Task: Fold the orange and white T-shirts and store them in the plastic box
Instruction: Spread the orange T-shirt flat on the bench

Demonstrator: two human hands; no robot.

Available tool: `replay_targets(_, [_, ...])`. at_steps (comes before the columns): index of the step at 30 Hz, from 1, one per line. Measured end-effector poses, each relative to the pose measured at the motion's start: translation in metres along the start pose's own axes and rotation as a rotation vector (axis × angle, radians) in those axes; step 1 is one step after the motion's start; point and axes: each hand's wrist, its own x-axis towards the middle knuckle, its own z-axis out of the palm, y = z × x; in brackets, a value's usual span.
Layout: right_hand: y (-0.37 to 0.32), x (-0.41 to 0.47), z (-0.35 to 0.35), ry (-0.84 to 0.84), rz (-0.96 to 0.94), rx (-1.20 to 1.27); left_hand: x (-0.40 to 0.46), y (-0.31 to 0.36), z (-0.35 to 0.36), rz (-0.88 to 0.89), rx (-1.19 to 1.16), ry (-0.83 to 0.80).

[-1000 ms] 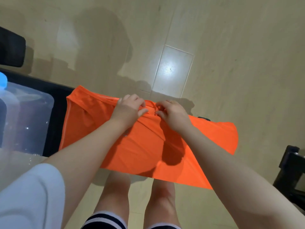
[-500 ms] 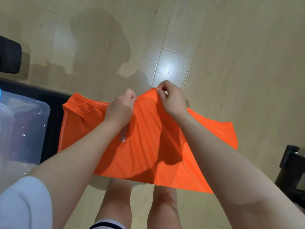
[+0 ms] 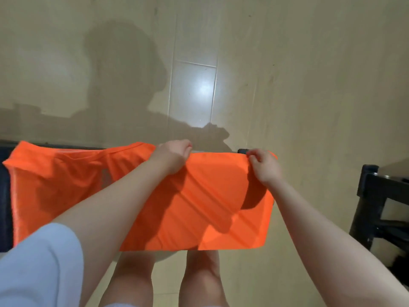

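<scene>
Above the bare knees, orange T-shirt [image 3: 190,202] hangs stretched out in the air. Left hand [image 3: 171,157] pinches its top edge mid-width, right hand [image 3: 264,166] pinches the right top corner. Black chair [image 3: 382,202] stands at right on wood floor [image 3: 309,74].

Pale wood-look floor [image 3: 309,74], glossy, light glare mid-plank, person's shadow cast across it. Black furniture frame [image 3: 380,202] stands on it at right. Dark strip [image 3: 4,196] along left edge, unclear what.
</scene>
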Motion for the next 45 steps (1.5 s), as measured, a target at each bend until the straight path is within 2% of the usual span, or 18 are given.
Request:
replay_targets(3, [0.023, 0.024, -0.017, -0.181, 0.146, 0.083, 0.028, 0.029, 0.009, -0.013, 0.003, -0.200])
replay_targets(6, [0.031, 0.042, -0.026, -0.353, 0.155, 0.166, 0.049, 0.034, 0.010, -0.052, 0.111, -0.328])
replay_targets(9, [0.039, 0.055, -0.024, -0.288, 0.065, 0.158, 0.055, 0.031, 0.013, -0.074, 0.130, -0.369])
replay_targets(11, [0.041, 0.059, -0.023, -0.156, -0.021, 0.170, 0.053, 0.032, 0.014, -0.054, 0.173, -0.277])
replay_targets(14, [0.032, 0.065, -0.033, 0.104, -0.108, 0.230, 0.056, 0.040, 0.003, -0.009, 0.268, 0.132])
replay_targets(17, [0.017, 0.055, -0.029, 0.252, -0.113, -0.007, 0.052, 0.039, -0.002, 0.104, 0.368, 0.519])
replay_targets(19, [0.008, 0.031, -0.012, 0.393, -0.317, -0.204, 0.034, 0.033, 0.011, 0.149, 0.323, 0.667])
replay_targets(20, [0.004, 0.014, 0.002, 0.417, -0.479, -0.263, 0.019, 0.028, 0.023, 0.158, 0.290, 0.686])
replay_targets(22, [0.001, -0.029, 0.036, 0.305, -0.730, -0.279, -0.020, 0.015, 0.054, 0.103, 0.254, 0.639])
replay_targets(26, [0.006, -0.090, 0.093, 0.047, -0.933, -0.452, -0.094, -0.024, 0.102, -0.075, 0.377, 0.412])
replay_targets(28, [0.015, -0.094, 0.106, 0.061, -0.877, -0.560, -0.114, -0.047, 0.112, -0.158, 0.414, 0.373])
replay_targets(31, [0.020, -0.101, 0.113, 0.155, -0.520, -0.516, -0.142, -0.077, 0.122, -0.355, 0.315, 0.404])
replay_targets(33, [0.014, -0.115, 0.119, 0.178, -0.349, -0.465, -0.160, -0.093, 0.125, -0.500, 0.189, 0.354])
replay_targets(34, [0.010, -0.123, 0.124, 0.172, -0.347, -0.458, -0.169, -0.100, 0.125, -0.536, 0.148, 0.348])
replay_targets(36, [-0.002, -0.140, 0.139, 0.112, -0.490, -0.519, -0.184, -0.110, 0.125, -0.535, 0.089, 0.367])
replay_targets(39, [-0.027, -0.164, 0.175, 0.073, -0.692, -0.615, -0.202, -0.130, 0.127, -0.522, -0.049, 0.540])
replay_targets(42, [-0.058, -0.189, 0.212, 0.054, -0.704, -0.601, -0.214, -0.152, 0.128, -0.623, -0.272, 0.699])
replay_targets(45, [-0.077, -0.204, 0.244, 0.096, -0.651, -0.564, -0.217, -0.168, 0.127, -0.631, -0.233, 0.724])
